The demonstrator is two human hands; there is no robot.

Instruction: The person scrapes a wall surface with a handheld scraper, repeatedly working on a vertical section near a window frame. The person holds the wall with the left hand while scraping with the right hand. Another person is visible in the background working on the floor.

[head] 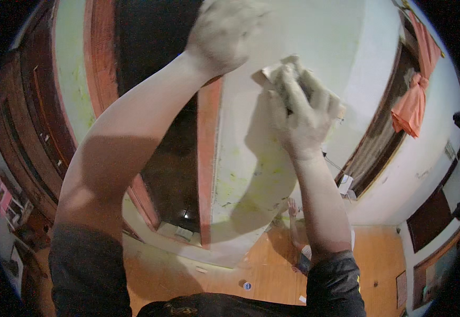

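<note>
My right hand [303, 119], coated in pale dust, holds a folded sheet [269, 72], apparently sandpaper, against the whitish wall [237, 166]. The fingers are bent over the sheet and hide much of it. My left hand [226, 37] is raised higher, at the wall's edge beside the dark opening in the red frame [209, 166]. It is also dusty and blurred by motion; its fingers blend into the wall, so I cannot see whether it holds anything. Yellow-green patches mark the lower wall.
Below my right forearm, another person's hand [292, 208] is raised near the wall. A round lid-like item [247, 285] lies on the orange-brown floor [222, 279]. A knotted orange curtain [412, 107] hangs at right, above a white box [345, 184] with a cable. Dark wooden doors [27, 119] stand left.
</note>
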